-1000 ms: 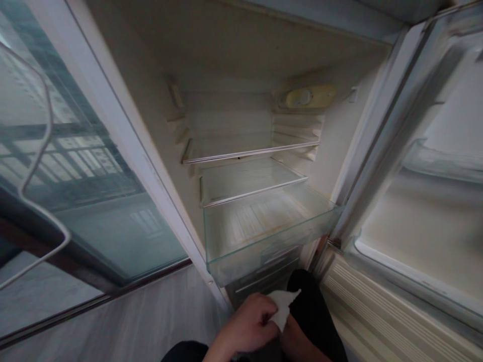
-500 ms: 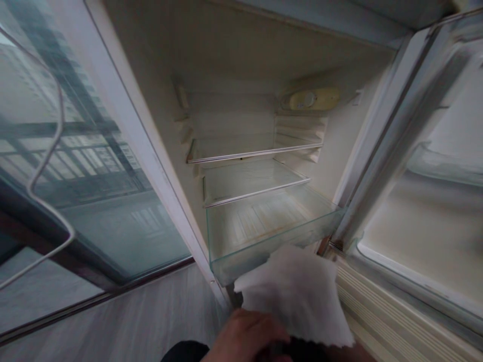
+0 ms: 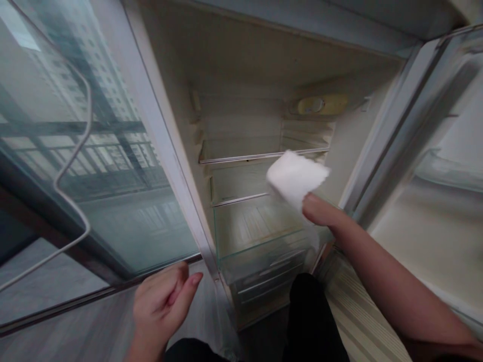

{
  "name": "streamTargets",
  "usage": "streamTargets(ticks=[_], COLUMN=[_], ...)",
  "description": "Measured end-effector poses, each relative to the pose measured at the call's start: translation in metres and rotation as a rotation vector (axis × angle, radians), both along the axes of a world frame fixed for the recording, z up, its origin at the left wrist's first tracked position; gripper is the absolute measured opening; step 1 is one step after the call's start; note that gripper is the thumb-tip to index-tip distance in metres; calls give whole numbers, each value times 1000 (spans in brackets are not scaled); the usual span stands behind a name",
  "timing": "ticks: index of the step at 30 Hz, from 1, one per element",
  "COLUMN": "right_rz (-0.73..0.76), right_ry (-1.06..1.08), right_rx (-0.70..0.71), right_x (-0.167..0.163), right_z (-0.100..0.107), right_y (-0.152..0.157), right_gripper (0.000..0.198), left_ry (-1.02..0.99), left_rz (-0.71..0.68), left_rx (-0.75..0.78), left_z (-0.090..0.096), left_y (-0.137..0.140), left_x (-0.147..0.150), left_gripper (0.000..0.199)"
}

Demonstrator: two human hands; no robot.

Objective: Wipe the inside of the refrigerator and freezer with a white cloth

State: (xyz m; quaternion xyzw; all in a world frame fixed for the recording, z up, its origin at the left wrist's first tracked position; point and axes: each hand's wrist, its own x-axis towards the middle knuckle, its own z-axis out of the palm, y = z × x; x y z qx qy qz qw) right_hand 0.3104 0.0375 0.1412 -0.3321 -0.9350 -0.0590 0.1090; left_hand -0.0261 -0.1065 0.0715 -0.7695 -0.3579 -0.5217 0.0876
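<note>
My right hand (image 3: 319, 208) grips a white paper towel (image 3: 296, 176) with a scalloped edge, held in front of the open refrigerator's shelves. The towel hides part of the upper glass shelf (image 3: 245, 159) and the lower glass shelf (image 3: 241, 200). Below them is a clear drawer (image 3: 260, 246) with a greenish front edge. At the lower left, my left hand (image 3: 162, 296) is curled closed with the thumb lying along it; nothing shows in it, and it is apart from the refrigerator.
The refrigerator door (image 3: 433, 226) stands open on the right. To the left are a glass pane (image 3: 151, 226) and a hanging white cable (image 3: 73, 161). A yellowish control housing (image 3: 334, 105) is on the inner right wall. My dark-trousered knee (image 3: 311, 311) is in front of the refrigerator.
The paper towel has moved up from near my lap to the shelves, now in my right hand alone. My left hand has come away and shifted left. The view has turned slightly.
</note>
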Motion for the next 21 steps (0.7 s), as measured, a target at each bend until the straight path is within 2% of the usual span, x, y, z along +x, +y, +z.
streamTargets(ticks=[2, 3, 5, 6, 8, 10, 14, 16, 18, 21], right_rz=[92, 139, 170, 157, 128, 132, 65, 43, 53, 191], right_ry=[-58, -109, -257, -327, -445, -549, -671, -646, -610, -561], right_rx=[-236, -390, -660, -757, -862, -881, -794, -768, -684, -504], right_x=[-26, -41, -73, -87, -110, -123, -130, -133, -140, -160], right_z=[6, 4, -11, -21, -44, -65, -88, -91, -92, -97], right_y=[13, 18, 29, 34, 43, 51, 63, 73, 89, 116], right_gripper=[38, 42, 55, 61, 65, 74, 112, 116, 117, 122], left_ry=[-121, -176, -288, -339, -413, -411, -474, -473, -476, -483], left_rz=[48, 91, 177, 195, 174, 156, 128, 129, 129, 134], left_rx=[68, 95, 116, 80, -9, -71, -98, -114, -122, -136], left_z=[-6, -9, -17, -21, -33, -46, -64, -67, -69, -70], left_y=[11, 19, 40, 52, 75, 94, 108, 108, 107, 106], left_x=[-2, -2, 0, 2, 6, 10, 11, 10, 9, 8], left_gripper=[25, 25, 57, 66, 70, 67, 71, 71, 72, 74])
